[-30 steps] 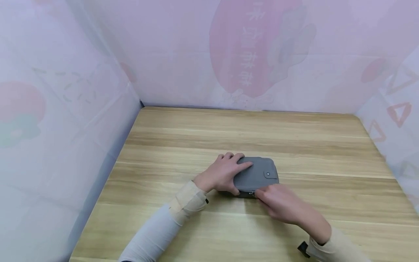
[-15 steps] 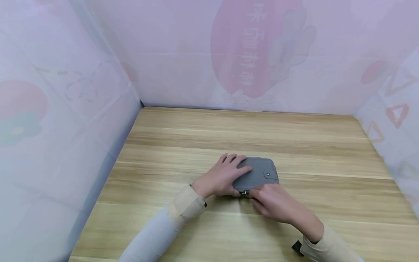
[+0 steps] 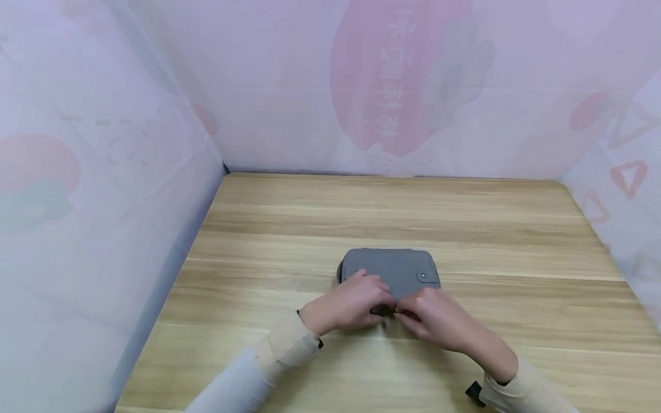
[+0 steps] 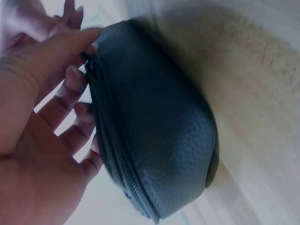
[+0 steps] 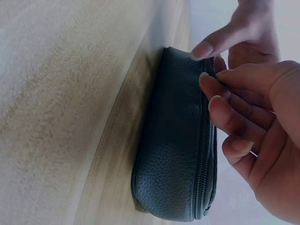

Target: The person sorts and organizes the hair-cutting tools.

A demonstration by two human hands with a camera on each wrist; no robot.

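Observation:
A grey leather pouch with a snap button lies flat in the middle of the wooden table. Both hands meet at its near edge, where the zipper runs. My left hand pinches the pouch edge near the zipper, with the thumb on top and the fingers curled below, as the left wrist view shows. My right hand pinches at the zipper line with thumb and forefinger. The zipper pull itself is hidden by the fingers.
Pale pink printed sheets wall in the table at the back, left and right. Bare wood lies all round the pouch. Both arms wear light sleeves, and a dark strap shows at the right wrist.
My left hand has slid off the top of the pouch to its near edge. My right hand has moved left along that edge to meet it. The pouch has stayed put.

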